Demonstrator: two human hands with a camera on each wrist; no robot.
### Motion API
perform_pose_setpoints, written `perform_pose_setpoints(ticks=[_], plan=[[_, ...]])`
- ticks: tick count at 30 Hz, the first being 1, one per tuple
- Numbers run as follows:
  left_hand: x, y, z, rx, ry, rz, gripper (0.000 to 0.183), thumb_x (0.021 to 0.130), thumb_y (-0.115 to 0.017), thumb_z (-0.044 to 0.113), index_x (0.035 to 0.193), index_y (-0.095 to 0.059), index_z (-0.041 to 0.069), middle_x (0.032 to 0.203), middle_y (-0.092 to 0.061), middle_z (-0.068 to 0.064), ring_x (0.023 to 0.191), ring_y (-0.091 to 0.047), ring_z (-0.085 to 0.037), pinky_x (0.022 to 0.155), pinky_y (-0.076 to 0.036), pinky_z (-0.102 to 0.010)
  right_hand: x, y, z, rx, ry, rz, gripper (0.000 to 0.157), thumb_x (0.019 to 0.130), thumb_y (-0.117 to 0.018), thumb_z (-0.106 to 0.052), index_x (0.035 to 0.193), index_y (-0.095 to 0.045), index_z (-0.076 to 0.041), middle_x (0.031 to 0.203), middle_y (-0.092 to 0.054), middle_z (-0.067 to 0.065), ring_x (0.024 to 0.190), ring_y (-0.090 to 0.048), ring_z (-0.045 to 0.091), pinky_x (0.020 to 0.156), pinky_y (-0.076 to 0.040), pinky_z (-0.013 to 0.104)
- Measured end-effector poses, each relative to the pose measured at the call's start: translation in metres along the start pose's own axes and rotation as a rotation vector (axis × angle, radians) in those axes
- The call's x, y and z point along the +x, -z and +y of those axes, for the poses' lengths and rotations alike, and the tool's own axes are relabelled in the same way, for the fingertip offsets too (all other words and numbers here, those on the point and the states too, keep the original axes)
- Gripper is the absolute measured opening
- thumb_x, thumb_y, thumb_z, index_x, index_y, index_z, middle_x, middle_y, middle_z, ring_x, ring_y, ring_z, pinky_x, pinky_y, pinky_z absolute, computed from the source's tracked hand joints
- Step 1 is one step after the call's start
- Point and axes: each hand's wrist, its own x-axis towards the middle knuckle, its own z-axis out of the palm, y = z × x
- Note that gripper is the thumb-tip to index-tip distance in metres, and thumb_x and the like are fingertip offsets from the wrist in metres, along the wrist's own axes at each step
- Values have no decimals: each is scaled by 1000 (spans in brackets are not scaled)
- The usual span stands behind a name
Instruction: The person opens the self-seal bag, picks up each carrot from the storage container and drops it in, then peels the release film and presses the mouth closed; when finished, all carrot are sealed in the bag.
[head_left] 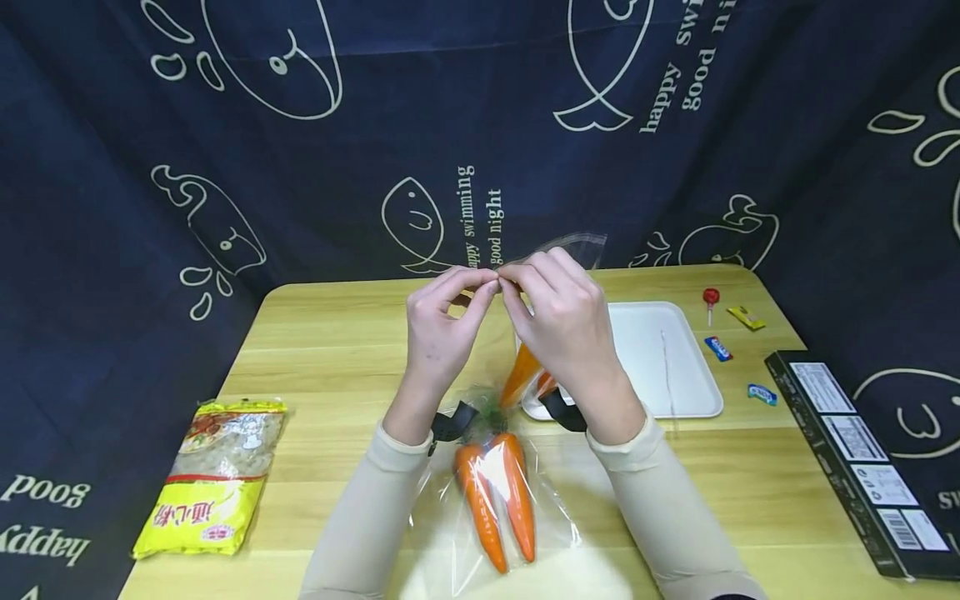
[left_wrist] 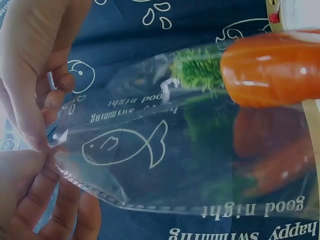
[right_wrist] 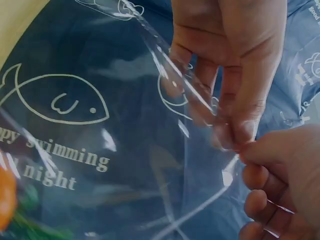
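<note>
Fingertips together, the left hand (head_left: pixel 446 325) and right hand (head_left: pixel 566 312) both pinch the top edge of a clear plastic bag (head_left: pixel 592 243) above the table's far part. Orange carrots (left_wrist: pixel 270 67) with green tops show in and through that bag in the left wrist view; one carrot (head_left: pixel 522 375) hangs partly behind the right hand. In the right wrist view the left fingers (right_wrist: pixel 247 132) meet the right thumb (right_wrist: pixel 265 149) at the bag's edge. Below the wrists, a second clear bag holding two carrots (head_left: pixel 517 500) lies on the table.
A white tray (head_left: pixel 637 358) with a thin clear strip (head_left: pixel 666 362) stands behind the right forearm. Farther right are a red lollipop (head_left: pixel 711 295), several small wrapped candies (head_left: pixel 718 348) and a long black box (head_left: pixel 832 467). A yellow food packet (head_left: pixel 213 479) lies at the left.
</note>
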Motion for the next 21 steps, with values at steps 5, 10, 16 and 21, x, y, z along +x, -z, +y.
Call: perform_pose_setpoints(ticks=[5,10,16,21], plan=[[0,0,1,28,-39,6,12,93,-72,18,95,-78,8,89,-76,-2,80,-69,-10,68,-57,-23,3,1,0,-47,34,-22,6,87,-68,-2,87,-73,-4,78,-68,7,72,-55,25,63,-49,32],[-2,-2,1,23,-42,-1,11,93,-71,16,95,-78,8,89,-76,-2,79,-69,-11,67,-59,-25,2,-4,5,-18,16,-29,9,87,-63,-2,80,-67,-4,74,-63,6,70,-52,22,61,-47,29],[-1,-2,-1,5,-11,7,12,93,-71,19,95,-78,9,88,-76,-2,79,-69,-11,68,-60,-32,-1,-14,17,273,-149,-25,8,83,-65,0,78,-65,-7,70,-58,4,68,-51,16,61,-43,23],[-1,-3,-6,1,9,-6,12,93,-72,18,94,-77,8,87,-75,-2,78,-69,-11,68,-61,-32,-7,-22,27,532,-392,-49,13,80,-67,3,78,-68,-10,70,-57,-1,64,-49,13,57,-40,22]])
